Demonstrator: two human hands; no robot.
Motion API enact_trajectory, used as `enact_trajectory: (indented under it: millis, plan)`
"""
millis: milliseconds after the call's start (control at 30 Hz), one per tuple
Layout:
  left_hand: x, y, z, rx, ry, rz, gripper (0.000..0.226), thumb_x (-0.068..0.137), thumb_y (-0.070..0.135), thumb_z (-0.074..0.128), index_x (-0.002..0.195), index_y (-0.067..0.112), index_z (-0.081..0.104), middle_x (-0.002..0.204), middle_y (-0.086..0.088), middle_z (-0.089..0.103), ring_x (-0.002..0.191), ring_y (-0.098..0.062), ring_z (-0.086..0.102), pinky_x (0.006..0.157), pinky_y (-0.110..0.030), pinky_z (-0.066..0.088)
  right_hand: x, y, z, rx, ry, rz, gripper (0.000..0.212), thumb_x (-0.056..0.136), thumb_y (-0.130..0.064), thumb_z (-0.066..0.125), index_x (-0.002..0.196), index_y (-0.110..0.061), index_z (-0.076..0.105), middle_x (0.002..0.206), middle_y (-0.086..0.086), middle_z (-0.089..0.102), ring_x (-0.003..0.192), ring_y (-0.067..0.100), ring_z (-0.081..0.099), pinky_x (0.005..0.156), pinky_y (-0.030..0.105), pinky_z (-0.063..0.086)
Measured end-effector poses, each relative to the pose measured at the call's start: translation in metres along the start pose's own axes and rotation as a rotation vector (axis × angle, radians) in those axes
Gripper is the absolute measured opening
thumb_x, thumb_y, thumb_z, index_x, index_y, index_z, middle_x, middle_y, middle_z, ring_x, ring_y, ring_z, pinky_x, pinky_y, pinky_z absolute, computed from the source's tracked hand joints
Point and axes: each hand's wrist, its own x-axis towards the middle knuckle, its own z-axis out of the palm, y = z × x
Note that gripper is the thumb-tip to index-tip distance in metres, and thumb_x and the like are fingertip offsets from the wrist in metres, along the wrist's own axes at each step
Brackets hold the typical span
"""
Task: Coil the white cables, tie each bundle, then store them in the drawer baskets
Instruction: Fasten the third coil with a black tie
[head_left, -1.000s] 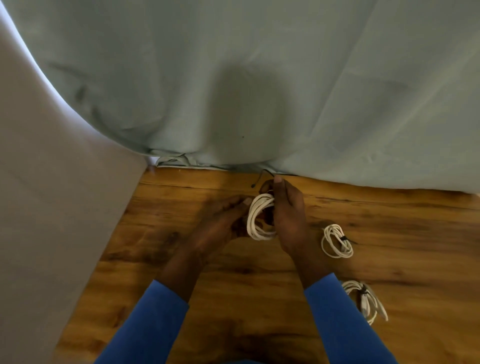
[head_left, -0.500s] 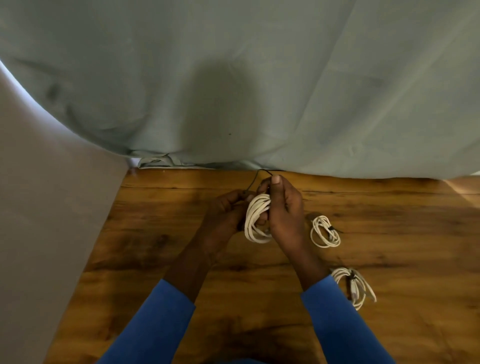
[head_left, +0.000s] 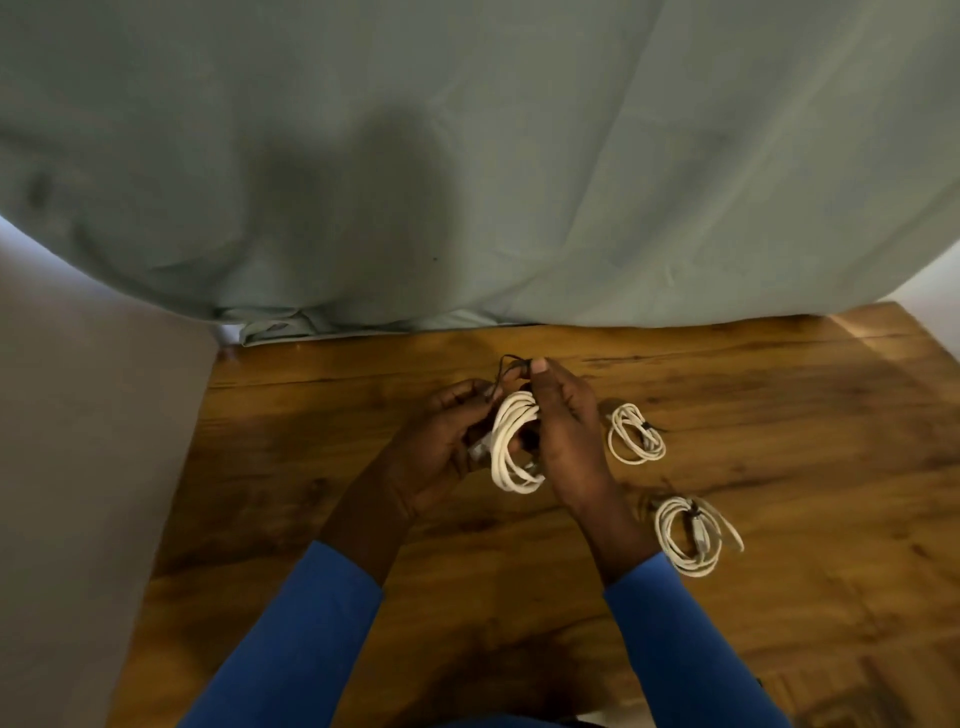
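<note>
Cable coil (head_left: 506, 431), light yet springy, needs clamping across its loops, as left grip (head_left: 441, 444) and right grip (head_left: 563, 431) curl round it.

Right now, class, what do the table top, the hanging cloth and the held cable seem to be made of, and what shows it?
Table top: wood or wood-look laminate, low sheen; brown grain streaks and knots.
Hanging cloth: pale grey-green fabric, matte; soft folds and creases.
Held cable: probably plastic-sheathed, smooth white; bends into tight loops.
</note>
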Motion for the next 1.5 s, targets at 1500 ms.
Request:
enact_trajectory:
  millis: [1500]
  plan:
    - [-0.009, -0.007, -0.035, -0.199, -0.092, -0.307, 0.021, 0.077, 0.006, 0.052, 0.096, 0.010, 0.058, 0.067, 0.003, 0.061, 0.051, -0.004, 0.050, 0.051, -0.018, 0.046, -0.074, 0.030, 0.025, -0.064, 0.164, 0.254, 0.025, 0.105, -0.032, 0.054, 0.091, -0.014, 0.064, 0.052, -0.004, 0.046, 0.044, 0.008, 0.042, 0.045, 0.022, 0.033]
